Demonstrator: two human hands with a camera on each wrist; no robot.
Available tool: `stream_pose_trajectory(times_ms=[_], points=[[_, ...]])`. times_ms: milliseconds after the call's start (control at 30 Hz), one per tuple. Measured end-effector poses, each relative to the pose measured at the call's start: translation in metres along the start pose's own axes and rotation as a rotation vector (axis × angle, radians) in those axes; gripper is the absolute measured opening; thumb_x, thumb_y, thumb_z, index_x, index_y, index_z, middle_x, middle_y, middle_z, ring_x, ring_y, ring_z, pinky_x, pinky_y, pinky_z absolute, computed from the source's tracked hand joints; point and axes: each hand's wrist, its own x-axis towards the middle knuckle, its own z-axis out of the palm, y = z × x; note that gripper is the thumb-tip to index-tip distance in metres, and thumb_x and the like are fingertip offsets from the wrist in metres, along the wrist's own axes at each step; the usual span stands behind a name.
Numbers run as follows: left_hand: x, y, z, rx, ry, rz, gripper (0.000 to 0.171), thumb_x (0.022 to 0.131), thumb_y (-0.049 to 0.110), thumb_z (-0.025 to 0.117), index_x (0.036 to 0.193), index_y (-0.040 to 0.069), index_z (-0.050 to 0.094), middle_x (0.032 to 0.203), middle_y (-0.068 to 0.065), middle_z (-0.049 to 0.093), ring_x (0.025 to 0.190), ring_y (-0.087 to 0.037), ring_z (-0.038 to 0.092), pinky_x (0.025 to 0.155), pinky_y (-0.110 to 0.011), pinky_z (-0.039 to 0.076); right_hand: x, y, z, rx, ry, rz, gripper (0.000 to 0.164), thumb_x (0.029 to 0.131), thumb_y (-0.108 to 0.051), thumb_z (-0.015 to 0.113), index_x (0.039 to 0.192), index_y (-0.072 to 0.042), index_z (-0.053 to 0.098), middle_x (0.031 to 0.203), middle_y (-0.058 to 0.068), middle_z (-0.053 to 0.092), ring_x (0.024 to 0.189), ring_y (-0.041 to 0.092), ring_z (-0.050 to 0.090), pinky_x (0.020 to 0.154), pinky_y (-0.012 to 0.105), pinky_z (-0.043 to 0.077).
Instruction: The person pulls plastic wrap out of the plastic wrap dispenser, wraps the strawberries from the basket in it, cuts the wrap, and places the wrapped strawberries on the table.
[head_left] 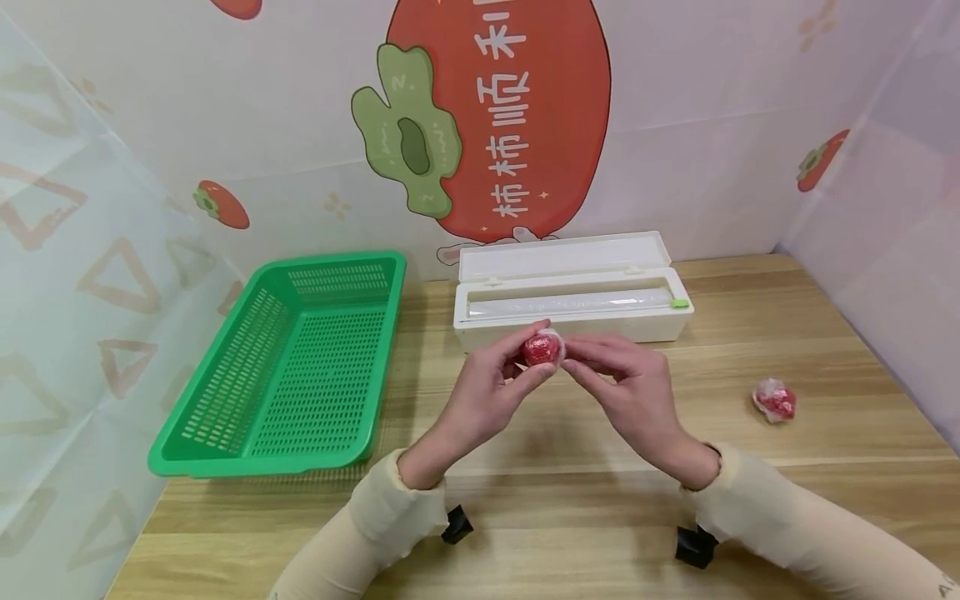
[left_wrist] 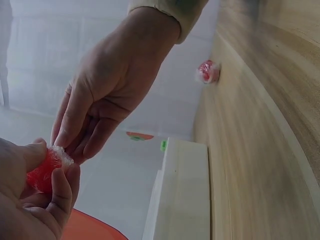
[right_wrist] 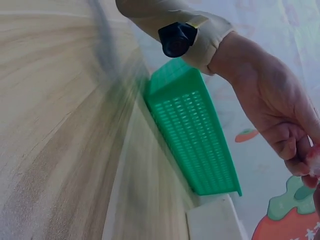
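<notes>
My left hand [head_left: 487, 392] grips a small round red thing [head_left: 542, 348] wrapped in clear cling film, holding it above the middle of the table. Thumb and fingers curl round it from the left. From the other side my right hand [head_left: 637, 396] pinches the gathered film with its fingertips. In the left wrist view the crinkled film [left_wrist: 62, 156] bunches on the side towards the right hand. Only the edge of the wrapped red thing [right_wrist: 314, 161] shows in the right wrist view. What the red thing is, I cannot tell.
A second film-wrapped red piece [head_left: 776, 402] lies on the table to the right. Behind the hands stands a white cling film box [head_left: 570, 329], lid raised, with a film roll [head_left: 570, 305] inside. At left sits a green plastic basket [head_left: 397, 333]. A printed backdrop [head_left: 675, 167] rises behind.
</notes>
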Motion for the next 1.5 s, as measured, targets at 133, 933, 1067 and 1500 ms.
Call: stream_pose_trajectory(times_ms=[133, 933, 1067, 1500], points=[[0.000, 0.002, -0.001, -0.016, 0.020, -0.001, 0.049, 0.091, 0.014, 0.071, 0.138, 0.008, 0.057, 0.114, -0.012, 0.071, 0.082, -0.014, 0.062, 0.068, -0.022, 0.056, -0.002, -0.001, 0.005, -0.114, 0.047, -0.186, 0.035, 0.078, 0.002, 0.079, 0.112, -0.005, 0.075, 0.101, 0.012, 0.077, 0.089, 0.014, 0.074, 0.082, 0.010, 0.053], [0.005, 0.003, 0.001, 0.020, 0.008, -0.011, 0.047, 0.088, 0.014, 0.074, 0.133, 0.006, 0.062, 0.112, -0.010, 0.073, 0.086, -0.015, 0.066, 0.068, -0.022, 0.057, 0.001, -0.005, 0.008, -0.244, 0.008, -0.251, 0.050, 0.074, -0.011, 0.086, 0.120, -0.001, 0.070, 0.112, 0.015, 0.073, 0.092, 0.026, 0.073, 0.095, 0.009, 0.047], [0.005, 0.001, 0.000, 0.053, -0.032, -0.008, 0.044, 0.089, 0.014, 0.073, 0.132, 0.007, 0.063, 0.111, -0.010, 0.074, 0.085, -0.014, 0.067, 0.067, -0.021, 0.057, 0.003, -0.002, 0.007, -0.215, -0.031, -0.245, 0.048, 0.071, -0.008, 0.087, 0.117, -0.001, 0.072, 0.108, 0.013, 0.073, 0.087, 0.021, 0.072, 0.086, 0.009, 0.051], [0.004, 0.003, -0.002, -0.312, -0.223, -0.071, 0.031, 0.107, 0.015, 0.041, 0.131, 0.001, 0.055, 0.102, -0.018, 0.061, 0.087, -0.011, 0.061, 0.082, -0.026, 0.056, 0.008, 0.005, 0.001, -0.044, -0.122, -0.284, 0.052, 0.076, -0.013, 0.085, 0.125, -0.007, 0.069, 0.121, 0.010, 0.065, 0.107, 0.017, 0.061, 0.089, 0.012, 0.051]])
